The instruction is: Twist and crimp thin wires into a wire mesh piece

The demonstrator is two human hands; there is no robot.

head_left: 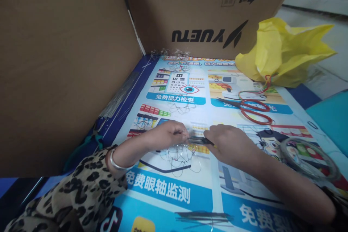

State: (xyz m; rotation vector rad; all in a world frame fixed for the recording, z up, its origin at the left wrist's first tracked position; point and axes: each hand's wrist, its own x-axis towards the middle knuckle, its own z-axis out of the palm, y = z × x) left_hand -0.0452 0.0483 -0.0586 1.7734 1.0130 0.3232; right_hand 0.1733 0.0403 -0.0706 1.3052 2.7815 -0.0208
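Observation:
My left hand (170, 135) is closed in a pinch on thin wire at the middle of the printed sheet. Facing it from the right, my right hand (231, 142) is wrapped round dark pliers (199, 140), whose jaws point left and meet the wire close to my left fingertips. Below the hands hangs or lies a loopy tangle of fine wire (178, 157); I cannot tell if it touches the sheet. Another looped wire piece (182, 107) lies farther up the sheet.
Red-handled scissors (257, 111) and a yellow bag (282, 52) are at the right, above a wire coil (310, 159). Cardboard walls (67, 61) rise at left and back. Straight wires (119, 96) lie left; dark strips (203, 216) lie at the front.

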